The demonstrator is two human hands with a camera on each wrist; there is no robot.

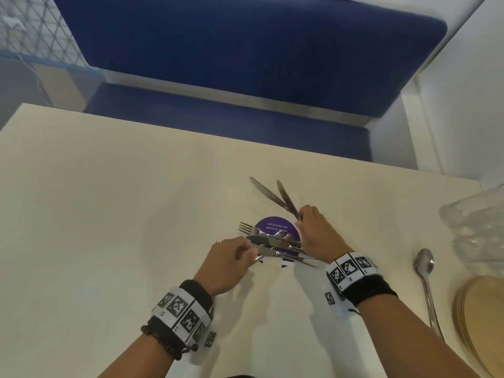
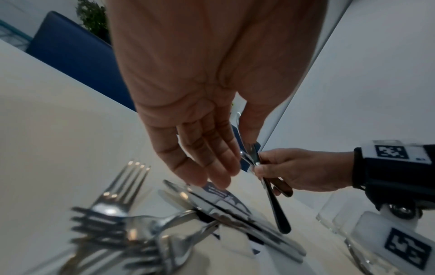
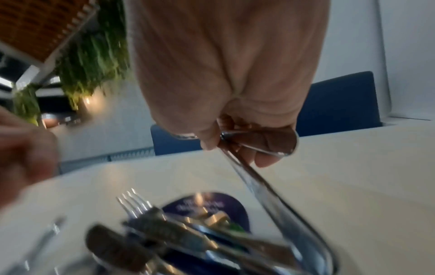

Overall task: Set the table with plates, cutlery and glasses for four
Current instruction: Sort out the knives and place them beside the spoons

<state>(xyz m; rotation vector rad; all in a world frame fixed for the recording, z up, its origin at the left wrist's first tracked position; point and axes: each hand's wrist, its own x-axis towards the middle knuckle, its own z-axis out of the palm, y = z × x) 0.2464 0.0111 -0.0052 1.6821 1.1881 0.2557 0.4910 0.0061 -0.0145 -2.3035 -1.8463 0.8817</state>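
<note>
Closest in, the person's two forearms reach over the pale table, each wrist wrapped in a band of black-and-white markers. The right hand has its fingers curled round the handles of two knives, lifted clear of the tabletop; their blades fan apart and point away toward the blue bench seat on the far side. The right wrist view shows that same fist closed tight on the metal handles. The left hand hovers over the heap of loose cutlery, its fingers nearly straight and reaching down to the topmost pieces; whether they actually pinch one I cannot tell. That heap, knives crossed over a fork with its tines pointing left, lies across a round purple sticker in the middle of the table, between the two hands. Off to the right, well apart from the heap, a spoon lies on its own, just beside a stack of tan plates at the table's edge, with clear glasses standing behind the plates.
</note>
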